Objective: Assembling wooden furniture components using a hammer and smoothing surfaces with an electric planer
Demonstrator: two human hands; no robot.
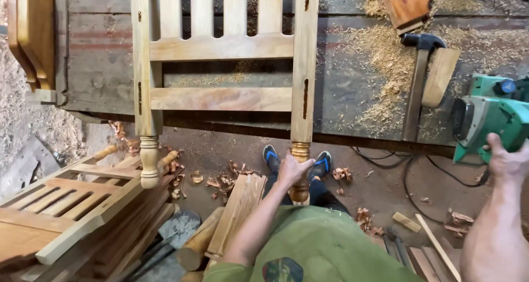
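Left hand [293, 169] clamped on turned leg [301, 166] of frame [220, 97] overhanging worktop [352, 89] | right hand [509, 162] gripping green planer [487, 119] | step: steadying frame | next likely needs planer brought leftward onto wood

A single view, from a camera worn on the person's head, looks steeply down over the green-shirted chest and both forearms; it faces forward across the dark, sawdust-strewn plank workbench [363, 89], whose near edge crosses the middle of the picture; it sits close (the arms fill the lower right); the dirt floor and the blue-strapped sandals [297, 160] show directly beneath; no second view shares the scene.
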